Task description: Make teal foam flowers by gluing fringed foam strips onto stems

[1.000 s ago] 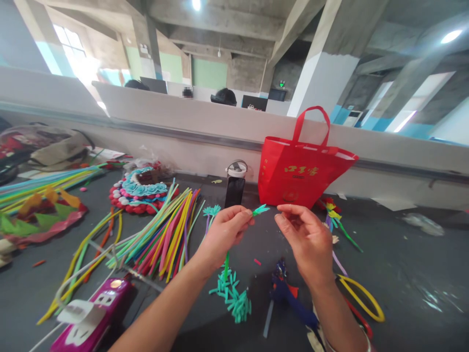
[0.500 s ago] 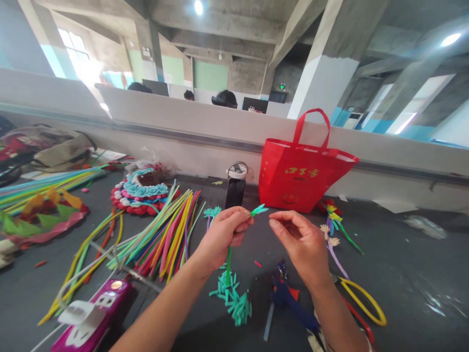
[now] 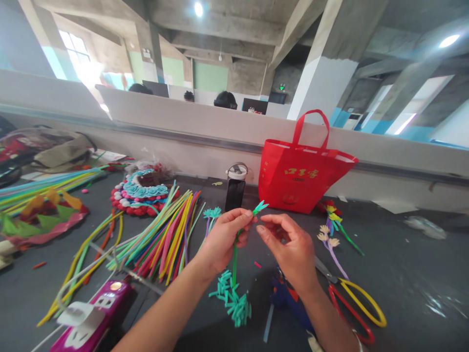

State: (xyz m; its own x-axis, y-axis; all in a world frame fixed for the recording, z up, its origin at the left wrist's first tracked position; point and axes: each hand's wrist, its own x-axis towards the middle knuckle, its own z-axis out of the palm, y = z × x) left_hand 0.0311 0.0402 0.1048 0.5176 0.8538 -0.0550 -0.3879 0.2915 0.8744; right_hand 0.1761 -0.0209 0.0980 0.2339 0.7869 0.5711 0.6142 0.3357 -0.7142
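My left hand [image 3: 229, 234] pinches a pipe-cleaner flower [image 3: 260, 208] near its top. Small turquoise petals stick up past the thumb, and the green stem [image 3: 235, 264] hangs down below the palm. Just right of the petals is my right hand [image 3: 289, 244], its thumb and forefinger curved and slightly apart, with nothing visible between them. Below the stem lies a heap of short turquoise pieces [image 3: 238, 305]. A blue glue gun [image 3: 293, 303] rests under my right forearm and is partly hidden by it. Scissors [image 3: 333, 279] with red and yellow handles lie beside that forearm.
A bundle of coloured pipe cleaners [image 3: 164, 234] lies left of my hands. Behind stand a red bag [image 3: 304, 176] and a phone [image 3: 235, 194] leaning on a bottle [image 3: 237, 171]. Finished flowers [image 3: 331, 239] lie right. A purple power strip [image 3: 98, 313] sits front left.
Both hands have come slightly lower, the right one also moving left, closer to the stem. The flower head tilts more upright. More of the scissors shows beside my right forearm.
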